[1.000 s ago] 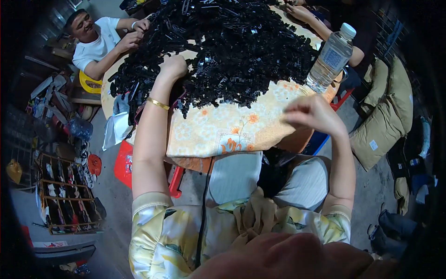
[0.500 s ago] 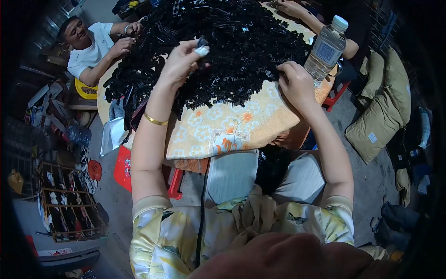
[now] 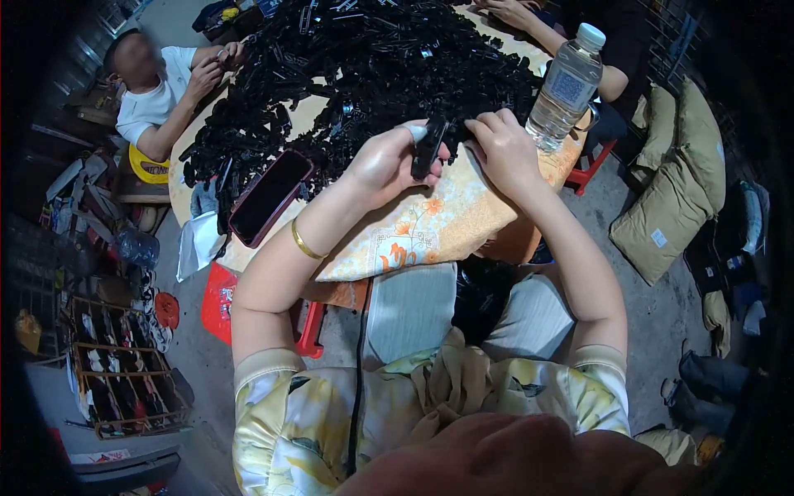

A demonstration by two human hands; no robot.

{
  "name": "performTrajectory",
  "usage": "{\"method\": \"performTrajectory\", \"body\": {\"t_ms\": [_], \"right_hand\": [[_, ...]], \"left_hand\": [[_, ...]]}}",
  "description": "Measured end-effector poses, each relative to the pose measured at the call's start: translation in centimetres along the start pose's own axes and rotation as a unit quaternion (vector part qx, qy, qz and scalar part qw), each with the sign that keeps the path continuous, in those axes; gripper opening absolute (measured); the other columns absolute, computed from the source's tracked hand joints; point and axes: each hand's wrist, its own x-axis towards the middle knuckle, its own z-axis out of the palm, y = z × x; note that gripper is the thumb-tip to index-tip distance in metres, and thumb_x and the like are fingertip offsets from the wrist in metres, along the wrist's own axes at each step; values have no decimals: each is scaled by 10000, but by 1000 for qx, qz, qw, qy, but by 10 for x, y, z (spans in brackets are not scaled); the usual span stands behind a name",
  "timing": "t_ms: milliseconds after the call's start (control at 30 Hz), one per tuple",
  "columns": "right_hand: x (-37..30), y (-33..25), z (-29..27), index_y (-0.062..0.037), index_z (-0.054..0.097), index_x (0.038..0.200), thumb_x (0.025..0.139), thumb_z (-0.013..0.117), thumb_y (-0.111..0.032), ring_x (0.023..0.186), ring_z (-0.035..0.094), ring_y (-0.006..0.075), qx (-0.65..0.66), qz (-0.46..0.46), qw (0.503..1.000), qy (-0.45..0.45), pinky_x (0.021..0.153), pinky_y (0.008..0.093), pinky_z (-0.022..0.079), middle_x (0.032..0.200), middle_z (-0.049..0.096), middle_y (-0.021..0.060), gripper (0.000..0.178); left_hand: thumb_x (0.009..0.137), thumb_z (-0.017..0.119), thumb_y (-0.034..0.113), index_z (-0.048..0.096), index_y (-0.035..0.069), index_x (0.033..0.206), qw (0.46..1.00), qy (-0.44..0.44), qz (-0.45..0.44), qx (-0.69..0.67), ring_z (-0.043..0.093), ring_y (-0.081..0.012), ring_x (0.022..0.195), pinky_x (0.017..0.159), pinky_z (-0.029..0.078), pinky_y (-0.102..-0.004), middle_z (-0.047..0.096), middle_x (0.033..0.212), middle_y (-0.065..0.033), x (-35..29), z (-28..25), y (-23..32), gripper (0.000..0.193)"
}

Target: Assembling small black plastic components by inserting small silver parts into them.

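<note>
Steady the narrow black plastic-looking piece (image 3: 428, 150) clamped in your left hand (image 3: 389, 169); whether your right hand (image 3: 506, 149) grips anything cannot be told.

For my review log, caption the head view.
Left hand holds a black piece, right hand beside the black heap.

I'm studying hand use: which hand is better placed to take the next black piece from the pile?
Probably the right hand: its fingers are beside the pile of black pieces, while the left hand holds a black piece. Whether the right holds anything is unclear.
</note>
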Motion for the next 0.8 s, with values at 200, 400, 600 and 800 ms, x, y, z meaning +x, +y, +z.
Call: {"method": "performTrajectory", "body": {"t_ms": [200,400,600,800], "right_hand": [[-4,3,0,-59,624,852,667,680,-68,783,561,227,25,-13,999,44,641,331,479,837,611,45,194],[0,-3,-14,-36,623,782,705,664,-39,676,587,206,93,16,993,76,595,288,479,817,625,61,87],[-6,-7,-21,19,580,807,798,589,-16,662,559,65,454,263,851,8,613,203,470,843,630,41,37],[-9,-11,-31,13,577,924,796,585,10,715,563,64,538,262,801,-4,650,201,477,866,623,36,128]], "left_hand": [[907,441,55,384,-10,1193,1000,-3,4,16,599,-240,953,807,539,-335,541,1015,-152,1,2,-5,299],[835,600,53,452,18,1102,995,-19,38,90,622,-191,937,741,553,-315,582,972,-79,0,3,-10,307],[807,635,38,496,34,1042,996,-30,50,62,647,-163,783,611,557,-284,636,904,-78,0,12,-15,273],[790,647,26,525,28,1038,989,-8,43,143,632,-154,846,736,547,-270,631,950,-92,5,7,-21,277]]}}
